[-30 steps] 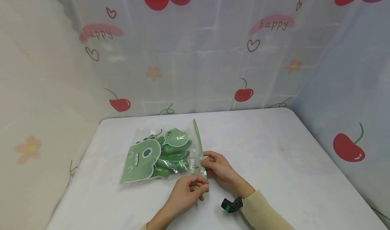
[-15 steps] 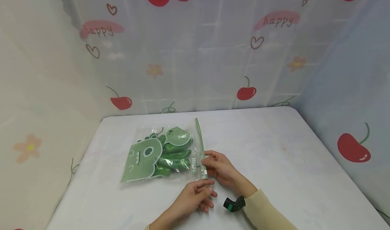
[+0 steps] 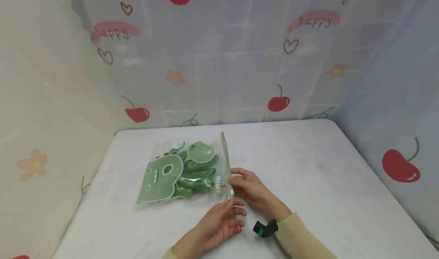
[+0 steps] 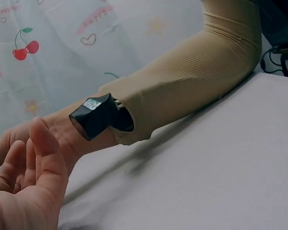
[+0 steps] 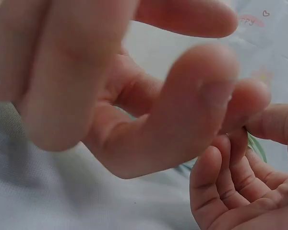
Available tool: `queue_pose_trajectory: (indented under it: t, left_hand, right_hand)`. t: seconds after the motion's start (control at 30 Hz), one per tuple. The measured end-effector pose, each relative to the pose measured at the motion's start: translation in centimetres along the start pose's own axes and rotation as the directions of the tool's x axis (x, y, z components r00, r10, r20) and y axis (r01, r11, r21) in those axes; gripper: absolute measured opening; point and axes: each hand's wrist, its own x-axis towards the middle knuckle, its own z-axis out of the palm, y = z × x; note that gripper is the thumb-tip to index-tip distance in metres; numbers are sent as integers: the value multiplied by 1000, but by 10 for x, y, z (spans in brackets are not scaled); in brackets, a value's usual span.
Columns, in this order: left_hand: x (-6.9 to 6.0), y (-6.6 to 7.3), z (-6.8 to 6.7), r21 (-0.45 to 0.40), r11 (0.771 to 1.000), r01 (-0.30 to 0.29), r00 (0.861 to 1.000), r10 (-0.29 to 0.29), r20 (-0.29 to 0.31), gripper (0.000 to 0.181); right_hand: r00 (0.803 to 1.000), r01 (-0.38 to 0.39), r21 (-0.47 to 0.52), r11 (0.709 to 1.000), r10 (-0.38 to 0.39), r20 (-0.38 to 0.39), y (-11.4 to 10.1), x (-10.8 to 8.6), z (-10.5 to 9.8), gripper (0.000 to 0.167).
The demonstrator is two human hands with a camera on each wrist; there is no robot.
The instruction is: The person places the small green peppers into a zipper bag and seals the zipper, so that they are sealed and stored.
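A clear zip bag (image 3: 161, 179) with a green cartoon print lies on the white table in the head view. Several long, shiny green pepper-shaped things (image 3: 197, 179) show through it. Its green zip edge (image 3: 226, 156) faces right, with a small white slider (image 3: 231, 192) near the front corner. My right hand (image 3: 252, 188) pinches that edge between thumb and fingers. At the front corner, my left hand (image 3: 219, 224) has its palm turned up, thumb and index finger meeting at the bag. The right wrist view shows the left hand (image 5: 249, 191) beside a green strip (image 5: 257, 146).
The white table (image 3: 308, 167) stretches out to the right of the bag. Curtains (image 3: 219, 61) with printed cherries rise behind it and at both sides. A black wrist camera (image 3: 265, 228) sits at my right cuff, and the beige sleeve (image 3: 305, 240) lies low over the table.
My left hand drew slightly away from the bag's corner, turned its palm upward and came back to it. The right hand stays at the zip edge. The head view has shifted a little.
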Motion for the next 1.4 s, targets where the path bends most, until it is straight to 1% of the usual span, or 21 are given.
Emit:
queue_pose_trajectory:
  t: [0.13, 0.27, 0.33, 0.37, 0.47, 0.53, 0.6, 0.67, 0.73, 0.77, 0.83, 1.0, 1.13, 1.23, 1.3, 1.4]
  left_hand:
    - [5, 0, -2, -70, 997, -23, 999, 21, -35, 37]
    - [9, -3, -1, -170, 985, -34, 996, 19, -85, 34]
    - [10, -5, 0, -190, 981, -47, 992, 24, -120, 31]
    - [11, -6, 0, -185, 981, -57, 990, 31, -140, 29]
    - [12, -7, 2, -109, 990, -94, 976, 70, -206, 27]
    - [13, -8, 3, -26, 993, -119, 961, 108, -254, 30]
    - [14, -8, 4, 71, 988, -136, 941, 151, -302, 35]
    - [15, -7, 4, 165, 975, -146, 919, 196, -343, 41]
    - [16, -7, 3, 254, 955, -156, 897, 244, -369, 44]
    - [17, -7, 3, 291, 943, -160, 888, 266, -375, 45]
    - [17, -6, 1, 347, 922, -169, 875, 302, -378, 44]
    - [19, -7, -1, 438, 881, -180, 856, 360, -372, 40]
    - [21, -8, -3, 474, 862, -182, 844, 384, -375, 36]
    - [22, -8, -4, 486, 855, -182, 838, 394, -378, 37]
    - [21, -9, -5, 495, 850, -180, 835, 399, -380, 39]
    - [19, -10, -5, 516, 837, -181, 829, 412, -378, 43]
  right_hand:
    - [1000, -6, -10, 1000, 6, -8, 0, 0, -1, 54]
    - [1000, -13, 22, 1000, 13, -2, -1, 1, -1, 54]
    - [1000, -15, 37, 999, 15, 1, -1, 0, 0, 54]
    - [1000, -14, 40, 999, 14, 2, -1, 0, 0, 54]
    - [1000, -8, 43, 999, 8, -1, -2, 0, 0, 53]
    - [1000, -2, 38, 999, 2, -2, -3, -1, 0, 53]
    - [1000, 0, 38, 999, 0, 4, -3, -1, 0, 51]
    - [1000, -1, 33, 999, 0, 15, -3, -1, -1, 48]
    - [999, -3, 17, 1000, 2, 32, -3, -2, -2, 43]
    - [999, -3, 5, 1000, 3, 42, -3, -2, -2, 39]
    - [998, 0, -20, 1000, 2, 66, -1, -2, -4, 32]
    - [990, 28, -86, 996, -16, 140, 1, -4, -8, 18]
    - [983, 47, -166, 985, -17, 181, 1, -6, -13, 11]
    - [978, 66, -251, 966, -12, 209, 0, -7, -15, 14]
    - [972, 87, -301, 950, -15, 236, -1, -8, -16, 20]
    - [961, 100, -325, 940, -7, 275, -1, -9, -16, 32]
